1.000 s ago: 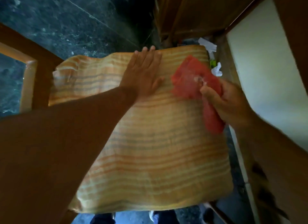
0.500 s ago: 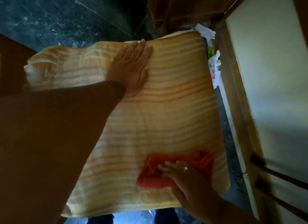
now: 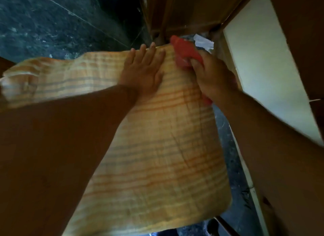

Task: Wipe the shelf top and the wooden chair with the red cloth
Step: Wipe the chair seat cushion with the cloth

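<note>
One striped cushion (image 3: pixel 157 148) fills the middle of the frame; no writing can be read on it. At upper centre, the left hand (image 3: pixel 143 72) is laid flat on it, fingers spread, holding nothing. Just to its right, the right hand (image 3: pixel 212 77) is closed around one red cloth (image 3: pixel 185 53), seemingly pressed onto the cushion's far corner, though blurred.

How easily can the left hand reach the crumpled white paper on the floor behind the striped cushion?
Probably not easily. The left hand lies flat on the striped cushion, and the right hand with the red cloth sits between it and the white paper.
</note>
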`<state>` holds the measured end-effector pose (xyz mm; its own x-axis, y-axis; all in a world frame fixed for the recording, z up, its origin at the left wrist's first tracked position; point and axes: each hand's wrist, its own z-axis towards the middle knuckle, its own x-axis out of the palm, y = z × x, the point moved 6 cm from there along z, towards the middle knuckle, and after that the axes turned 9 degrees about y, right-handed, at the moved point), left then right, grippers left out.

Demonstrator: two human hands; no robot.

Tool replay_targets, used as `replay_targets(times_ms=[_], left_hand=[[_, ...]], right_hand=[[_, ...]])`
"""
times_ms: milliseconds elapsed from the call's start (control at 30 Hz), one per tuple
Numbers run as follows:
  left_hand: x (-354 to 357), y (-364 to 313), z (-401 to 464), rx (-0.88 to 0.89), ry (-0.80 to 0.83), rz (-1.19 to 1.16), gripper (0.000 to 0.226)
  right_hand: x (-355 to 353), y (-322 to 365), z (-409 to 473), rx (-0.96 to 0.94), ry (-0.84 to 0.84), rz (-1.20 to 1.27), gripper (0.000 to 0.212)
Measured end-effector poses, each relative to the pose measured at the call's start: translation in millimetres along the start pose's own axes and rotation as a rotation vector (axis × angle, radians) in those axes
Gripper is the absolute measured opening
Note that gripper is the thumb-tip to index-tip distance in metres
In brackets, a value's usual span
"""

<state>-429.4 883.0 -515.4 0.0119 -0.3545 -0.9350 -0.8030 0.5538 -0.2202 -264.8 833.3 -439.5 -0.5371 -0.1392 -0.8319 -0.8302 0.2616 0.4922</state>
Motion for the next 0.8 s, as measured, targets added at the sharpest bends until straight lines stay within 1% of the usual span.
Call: replay_targets(times_ms=[67, 133, 167, 200, 233, 300, 333, 400, 433, 467, 500, 533, 567, 633, 667, 700, 733, 800], left_hand=[[4, 4, 0, 0.011, -0.016, -0.022, 0.065], [3, 7, 4, 0.027, -0.021, -0.042, 0.065], [3, 8, 7, 0.033, -0.009, -0.050, 0.065], [2, 9, 10, 0.039, 0.002, -0.051, 0.063], [1, 9, 11, 0.042, 0.012, -0.051, 0.063], [-1, 10, 9, 0.038, 0.022, -0.053, 0.062], [-3, 9, 8, 0.033, 0.025, -0.048, 0.061], [-10, 6, 6, 0.019, 0.047, -0.032, 0.062], [-11, 5, 3, 0.010, 0.073, -0.021, 0.063], [-14, 7, -5, -0.005, 0.090, -0.013, 0.065], [-16, 11, -18, -0.031, 0.097, -0.017, 0.068], [-16, 20, -37, -0.073, 0.093, -0.035, 0.072], [-15, 31, -64, -0.133, 0.077, -0.059, 0.075], [-3, 55, -131, -0.273, 0.020, -0.085, 0.078], [6, 66, -167, -0.336, 0.003, -0.084, 0.079], [17, 74, -196, -0.386, -0.003, -0.075, 0.080], [27, 81, -217, -0.418, 0.007, -0.060, 0.081], [46, 89, -232, -0.442, 0.042, -0.040, 0.084]], right_hand=[[22, -3, 28, 0.022, 0.086, -0.033, 0.046], [29, -9, 19, 0.007, 0.029, -0.048, 0.046], [32, -13, -5, -0.009, -0.019, -0.037, 0.043], [36, -17, -42, -0.025, -0.044, -0.009, 0.039], [43, -20, -92, -0.034, -0.028, 0.032, 0.035], [66, -25, -204, -0.015, 0.107, 0.078, 0.035], [75, -28, -251, -0.009, 0.171, 0.057, 0.037], [80, -33, -301, -0.044, 0.237, 0.010, 0.040], [78, -33, -303, -0.080, 0.238, 0.010, 0.038], [73, -31, -297, -0.068, 0.223, 0.019, 0.032], [69, -29, -287, -0.012, 0.220, 0.034, 0.026], [63, -28, -273, 0.049, 0.211, 0.028, 0.024], [57, -24, -258, 0.094, 0.221, 0.043, 0.028], [41, -21, -224, 0.229, 0.243, 0.247, 0.023], [28, -15, -199, 0.244, 0.209, 0.319, 0.022], [13, -5, -169, 0.224, 0.156, 0.345, 0.022], [1, 8, -139, 0.160, 0.089, 0.323, 0.021], [-9, 35, -77, -0.008, 0.025, 0.209, 0.024]])
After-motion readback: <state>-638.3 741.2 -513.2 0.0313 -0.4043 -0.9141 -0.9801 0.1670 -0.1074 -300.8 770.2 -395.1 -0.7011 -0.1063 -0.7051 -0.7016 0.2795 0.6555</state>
